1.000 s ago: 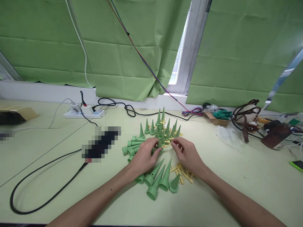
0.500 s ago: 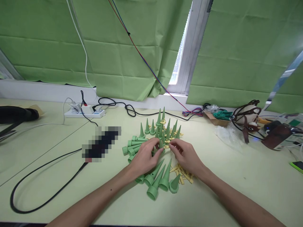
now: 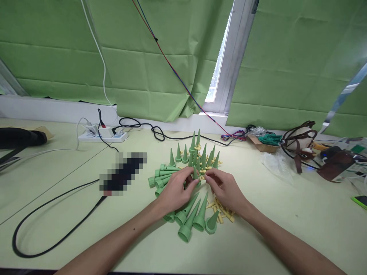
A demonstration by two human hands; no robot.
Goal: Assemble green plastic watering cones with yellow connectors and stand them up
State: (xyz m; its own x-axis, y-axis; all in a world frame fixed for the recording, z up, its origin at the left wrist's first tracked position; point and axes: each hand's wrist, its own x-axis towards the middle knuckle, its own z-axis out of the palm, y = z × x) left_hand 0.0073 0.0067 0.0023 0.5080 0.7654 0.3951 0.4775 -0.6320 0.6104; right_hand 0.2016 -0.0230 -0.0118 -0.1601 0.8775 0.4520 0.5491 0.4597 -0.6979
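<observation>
My left hand curls around a green plastic cone standing upright at the middle of the table. My right hand pinches a small yellow plastic piece right against that cone. Behind them stands a cluster of upright green cones with yellow pieces fitted on. More green cones lie on their sides below my hands, and others lie to the left. A heap of loose yellow pieces sits under my right wrist.
A thick black cable loops over the left of the pale green table. A white power strip lies at the back left. A blurred dark object is left of the cones. Bags, a clear plastic bag and clutter fill the right.
My right hand has moved a little left, bringing the yellow piece against the cone that my left hand holds. A dark object has come in at the far left edge.
</observation>
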